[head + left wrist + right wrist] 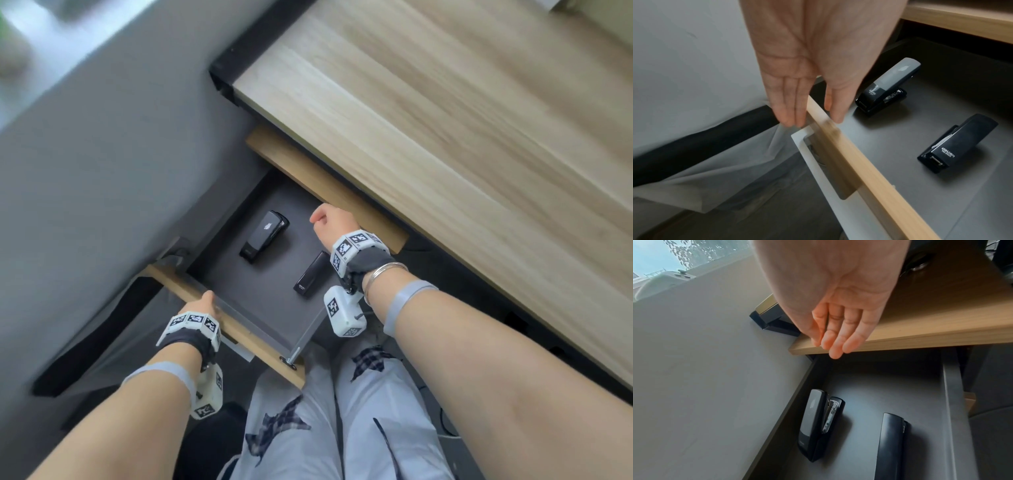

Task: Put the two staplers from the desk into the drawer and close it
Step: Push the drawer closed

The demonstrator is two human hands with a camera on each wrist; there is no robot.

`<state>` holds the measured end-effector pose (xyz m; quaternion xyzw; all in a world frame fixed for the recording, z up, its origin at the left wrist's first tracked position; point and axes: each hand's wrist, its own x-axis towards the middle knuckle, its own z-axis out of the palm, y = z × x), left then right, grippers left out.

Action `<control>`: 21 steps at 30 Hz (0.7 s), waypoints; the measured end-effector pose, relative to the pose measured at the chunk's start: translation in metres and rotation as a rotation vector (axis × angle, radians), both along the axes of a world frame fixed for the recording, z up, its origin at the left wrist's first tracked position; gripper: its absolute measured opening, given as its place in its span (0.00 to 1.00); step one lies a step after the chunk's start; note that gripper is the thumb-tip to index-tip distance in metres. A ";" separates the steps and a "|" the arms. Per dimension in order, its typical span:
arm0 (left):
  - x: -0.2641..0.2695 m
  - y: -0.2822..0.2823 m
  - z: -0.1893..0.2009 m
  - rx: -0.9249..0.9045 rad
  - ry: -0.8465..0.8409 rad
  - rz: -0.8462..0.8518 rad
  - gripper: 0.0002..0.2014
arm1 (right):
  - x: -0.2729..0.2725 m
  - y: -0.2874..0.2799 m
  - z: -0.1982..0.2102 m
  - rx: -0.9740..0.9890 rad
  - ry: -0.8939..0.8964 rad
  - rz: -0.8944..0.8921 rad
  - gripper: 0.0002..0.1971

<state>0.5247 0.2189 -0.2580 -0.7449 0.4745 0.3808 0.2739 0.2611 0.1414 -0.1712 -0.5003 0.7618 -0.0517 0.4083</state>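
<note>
The drawer (274,305) stands pulled out under the desk, and two black staplers lie on its dark floor. One with a glossy grey top (265,236) (885,87) (818,423) lies toward the left. The plain black one (310,275) (957,142) (890,446) lies to its right. My left hand (205,303) (815,121) straddles the top of the wooden drawer front (859,157), straight fingers (791,116) outside and thumb inside. My right hand (327,219) (830,344) hovers with relaxed fingers over the drawer's back, holding nothing.
The light wooden desktop (445,120) overhangs the drawer's back; its front edge (920,337) runs just behind my right fingers. A grey wall (102,171) borders the drawer's left. A white handle (812,162) is on the drawer front. My legs (342,428) are close below the drawer.
</note>
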 end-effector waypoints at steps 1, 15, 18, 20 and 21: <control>-0.001 0.001 -0.001 -0.006 -0.023 -0.021 0.23 | -0.002 -0.001 -0.001 -0.017 -0.003 0.007 0.17; -0.052 -0.030 0.007 -0.147 0.021 -0.016 0.23 | -0.042 -0.027 0.038 -0.268 0.000 0.047 0.13; -0.069 -0.040 0.009 -0.225 0.024 -0.058 0.24 | -0.058 -0.030 0.046 -0.292 0.010 0.002 0.11; -0.081 -0.049 0.012 -0.257 0.002 -0.082 0.22 | -0.072 -0.032 0.048 -0.301 0.024 -0.059 0.10; -0.086 -0.054 0.013 -0.250 -0.018 -0.105 0.22 | -0.079 -0.033 0.049 -0.301 0.039 -0.091 0.10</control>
